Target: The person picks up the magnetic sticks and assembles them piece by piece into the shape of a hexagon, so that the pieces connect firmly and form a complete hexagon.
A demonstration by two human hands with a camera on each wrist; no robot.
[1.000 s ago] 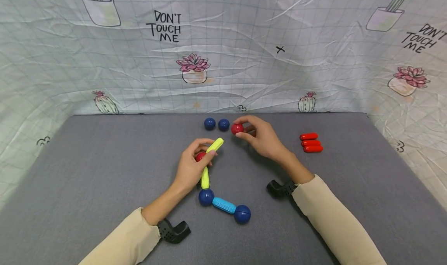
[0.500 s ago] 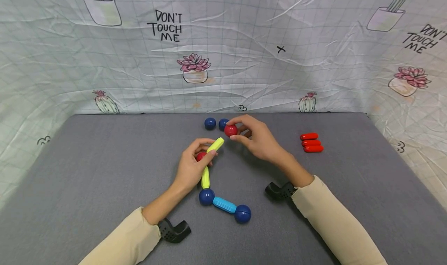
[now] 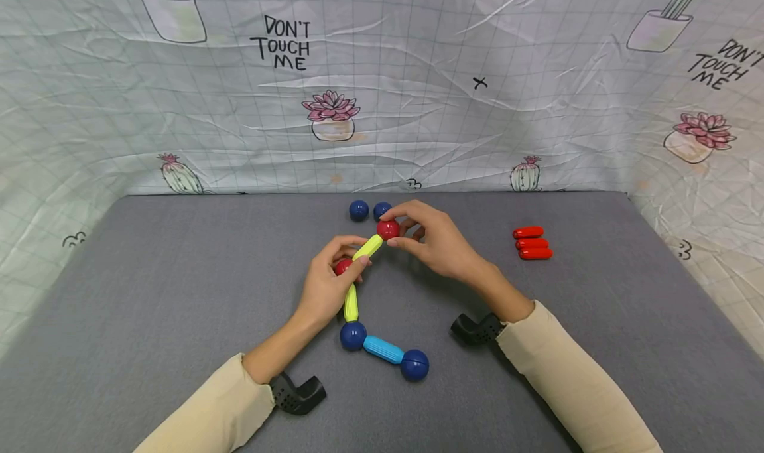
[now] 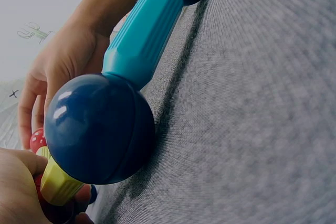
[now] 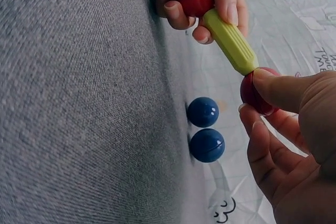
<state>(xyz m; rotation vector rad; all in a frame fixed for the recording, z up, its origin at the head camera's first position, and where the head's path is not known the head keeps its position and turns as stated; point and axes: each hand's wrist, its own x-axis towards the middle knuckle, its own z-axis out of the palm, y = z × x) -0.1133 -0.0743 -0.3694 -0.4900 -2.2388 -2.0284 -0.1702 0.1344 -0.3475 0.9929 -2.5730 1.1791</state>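
In the head view my left hand [image 3: 329,282] pinches a yellow rod [image 3: 367,247] beside a red ball [image 3: 343,266]. A second yellow rod [image 3: 351,304] runs from that ball to a blue ball [image 3: 353,335], then a light blue rod [image 3: 384,350] leads to another blue ball [image 3: 414,365]. My right hand [image 3: 438,241] holds a red ball [image 3: 388,229] between thumb and fingers, against the free end of the upper yellow rod. The right wrist view shows this held red ball [image 5: 252,92] touching the yellow rod [image 5: 231,43].
Two loose blue balls, one [image 3: 359,210] in full view and one [image 3: 382,210] partly covered by the right hand, lie at the back of the grey table [image 3: 179,307]. Several red rods [image 3: 533,244] are grouped at right. A patterned cloth [image 3: 418,62] hangs behind.
My right hand has carried its red ball leftward and slightly toward me until it meets the yellow rod's end. The left hand and the chain stay where they were.
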